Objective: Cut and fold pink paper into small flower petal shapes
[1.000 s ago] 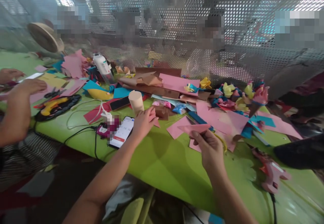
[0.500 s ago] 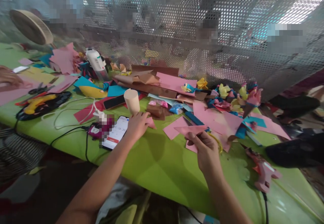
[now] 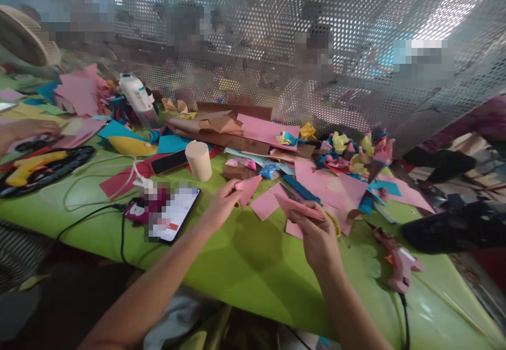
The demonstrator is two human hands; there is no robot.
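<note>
My left hand (image 3: 221,205) pinches a small pink paper triangle (image 3: 247,187) lifted just above the green table (image 3: 253,255). My right hand (image 3: 316,234) is closed on a folded pink paper piece (image 3: 298,206), held a little above the table near loose pink sheets (image 3: 272,202). The two hands are close together over the middle of the table. A phone (image 3: 174,215) with a lit screen lies just left of my left hand. A beige paper cup (image 3: 198,160) stands behind it.
Coloured paper scraps and folded paper flowers (image 3: 356,152) crowd the back of the table. A pink glue gun (image 3: 399,263) lies at right, a yellow one (image 3: 27,163) on a black tray at left. Cables run near the phone. Another person's hand (image 3: 27,128) rests at far left. A perforated screen stands behind.
My left hand has picked a pink triangle off the table and raised it toward my right hand. The right hand lowered its pink piece slightly. The view swung to the right.
</note>
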